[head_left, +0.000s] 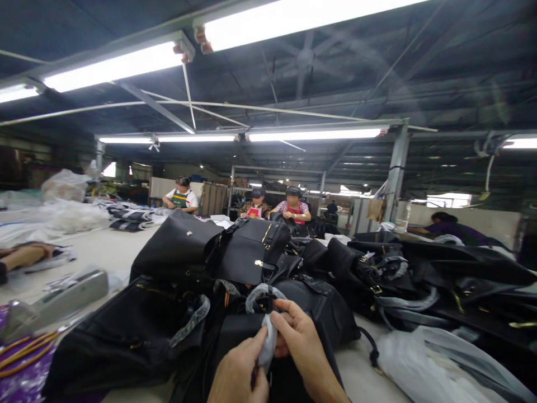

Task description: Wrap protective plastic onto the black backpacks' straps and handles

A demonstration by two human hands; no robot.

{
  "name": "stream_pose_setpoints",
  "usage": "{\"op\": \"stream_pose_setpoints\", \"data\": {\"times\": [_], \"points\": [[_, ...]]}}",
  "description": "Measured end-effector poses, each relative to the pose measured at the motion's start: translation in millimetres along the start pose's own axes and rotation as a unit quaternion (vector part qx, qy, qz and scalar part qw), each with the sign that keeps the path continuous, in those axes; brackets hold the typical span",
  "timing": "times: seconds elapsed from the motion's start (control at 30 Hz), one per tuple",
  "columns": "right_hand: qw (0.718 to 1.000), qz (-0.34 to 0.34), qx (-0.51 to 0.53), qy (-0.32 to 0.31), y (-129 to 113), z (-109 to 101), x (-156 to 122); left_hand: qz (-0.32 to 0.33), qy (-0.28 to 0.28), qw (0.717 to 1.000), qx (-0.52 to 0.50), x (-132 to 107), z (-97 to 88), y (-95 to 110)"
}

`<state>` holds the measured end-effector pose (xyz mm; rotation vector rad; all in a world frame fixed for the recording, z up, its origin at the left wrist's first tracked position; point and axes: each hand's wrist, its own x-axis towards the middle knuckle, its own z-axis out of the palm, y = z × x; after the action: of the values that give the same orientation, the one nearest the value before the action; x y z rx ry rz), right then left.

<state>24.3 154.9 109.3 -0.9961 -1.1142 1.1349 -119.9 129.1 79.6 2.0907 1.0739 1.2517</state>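
Note:
A black bag (243, 330) sits right in front of me, with a carry handle wrapped in whitish film (267, 342) rising from it. My left hand (243, 364) is closed on the lower part of this wrapped handle, thumb and fingers on either side. Just above and to the right, my right hand (296, 336) pinches the same handle near its top. Behind my fingers the wrapped loop curves up to a dark strap. Parts of the bag below are hidden by my hands.
Black bags with gold zips (251, 252) are piled ahead, more (444, 274) to the right. White plastic film (440, 358) lies at right. A tape dispenser (71, 296) and orange-brown cords (29, 355) are at left. Several people (180, 196) work beyond the table.

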Motion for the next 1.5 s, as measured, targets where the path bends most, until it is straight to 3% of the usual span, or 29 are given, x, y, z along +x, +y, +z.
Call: {"op": "stream_pose_setpoints", "data": {"times": [0.13,0.3,0.47,0.57,0.67,0.77,0.87,0.93,1.03,1.1,1.17,1.33,1.5], "points": [[0.997,0.018,0.015,-0.073,-6.3,-7.4,-1.1,-0.063,-0.011,0.98,-0.187,1.6,-1.1,6.6],[0.984,0.06,0.039,-0.162,-10.5,-20.4,1.9,-0.108,-0.08,0.882,-0.452,6.1,-0.8,-0.1],[0.99,0.062,0.054,-0.118,-9.7,-22.2,6.6,-0.185,-0.111,0.836,-0.505,6.9,3.5,-15.2],[0.996,0.037,0.02,-0.076,-8.2,-18.4,9.2,-0.149,-0.1,0.85,-0.495,2.4,5.9,-14.4],[0.998,0.021,0.01,-0.051,-6.3,-16.6,10.9,-0.126,-0.08,0.898,-0.413,-4.6,3.8,-8.6],[0.996,0.032,0.022,-0.08,-6.4,-19.2,10.9,-0.138,-0.066,0.946,-0.284,-12.0,-4.5,-4.9],[0.992,0.046,0.025,-0.115,-9.5,-22.7,9.8,-0.134,-0.079,0.97,-0.189,-16.1,-17.2,-3.2],[0.992,0.046,0.021,-0.116,-11.7,-22.8,9.1,-0.136,-0.078,0.977,-0.144,-14.2,-26.2,1.2],[0.994,0.039,0.013,-0.105,-13.9,-19.5,8.4,-0.133,-0.011,0.986,-0.097,-2.4,-33.7,16.4],[0.994,0.038,0.011,-0.101,-15.0,-17.1,7.9,-0.128,0.03,0.988,-0.079,9.2,-30.7,27.9],[0.994,0.04,0.013,-0.099,-16.6,-16.2,7.2,-0.12,0.034,0.989,-0.074,19.9,-21.4,35.0],[0.995,0.036,0.02,-0.094,-18.6,-17.8,5.8,-0.111,0.043,0.986,-0.114,31.6,3.5,27.7],[0.996,0.013,-0.017,-0.084,-16.0,-18.3,7.2,-0.137,0.034,0.976,-0.163,32.9,5.3,19.5]]}}
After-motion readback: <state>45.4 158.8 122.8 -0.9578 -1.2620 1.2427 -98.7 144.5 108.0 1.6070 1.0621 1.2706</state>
